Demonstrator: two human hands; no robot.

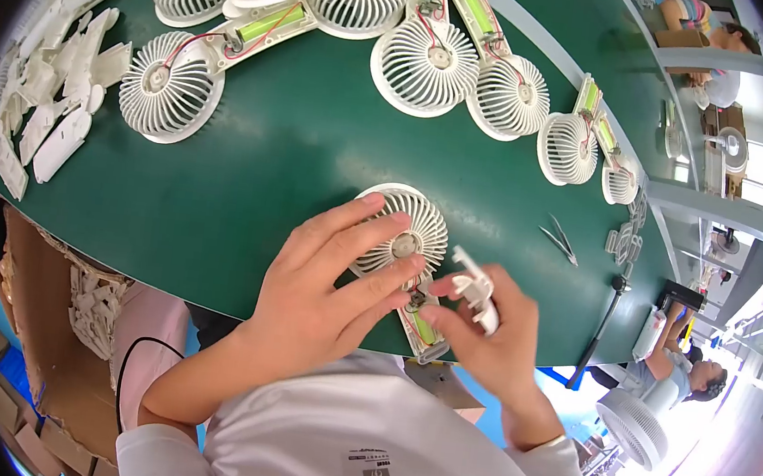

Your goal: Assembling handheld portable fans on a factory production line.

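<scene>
The handled round, slatted white fan housing (426, 228) and small, irregular white part (478, 293) are moulded in smooth plastic. The green tabletop (297, 159) is finished with a soft sheen. The slim, pointed silver tweezers (562, 241) are made of metal.

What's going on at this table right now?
A person is handling a white fan near the green table's front edge. The left hand is spread over its round grille, while the right hand holds a small white plastic piece by the open handle, where a green battery shows. More open fans lie further back, white plastic parts are heaped at left, and tweezers lie at right.
</scene>
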